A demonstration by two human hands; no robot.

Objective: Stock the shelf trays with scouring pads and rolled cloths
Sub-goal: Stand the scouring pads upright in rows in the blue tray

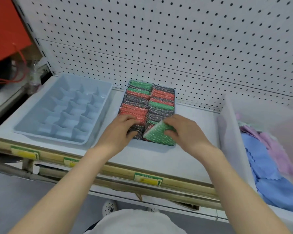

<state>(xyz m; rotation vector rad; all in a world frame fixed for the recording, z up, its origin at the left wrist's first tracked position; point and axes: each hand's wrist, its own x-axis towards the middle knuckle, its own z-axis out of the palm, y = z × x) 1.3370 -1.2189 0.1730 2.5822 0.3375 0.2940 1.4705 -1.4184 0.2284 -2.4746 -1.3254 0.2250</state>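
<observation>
Scouring pads, glittery mesh in green, red-orange and dark grey, stand on edge in two columns in a dark rectangular tray at centre frame, on the white shelf.

Right hand pinches one green glitter scouring pad, thumb on its near face and fingers over the top edge. This pad is tilted, its lower edge in the tray's front right corner, just in front of the right column.

Left hand is on the front of the left column. Its fingers lie together over the tops of the red and grey pads, with the thumb against the grey pads at the front. Cannot tell if it grips them or only presses.

Pale blue plastic tray with a grid of small compartments sits left of the dark tray on the same shelf, near but apart, angled slightly.

Translucent white plastic bin is at right frame, with loose blue cloths and pink cloths inside, not rolled.

White pegboard back panel fills the upper frame. A beige price rail runs along the shelf's front edge and carries green-and-yellow labels; their text is too blurred to read. Red bag with cord handles is at upper left.
</observation>
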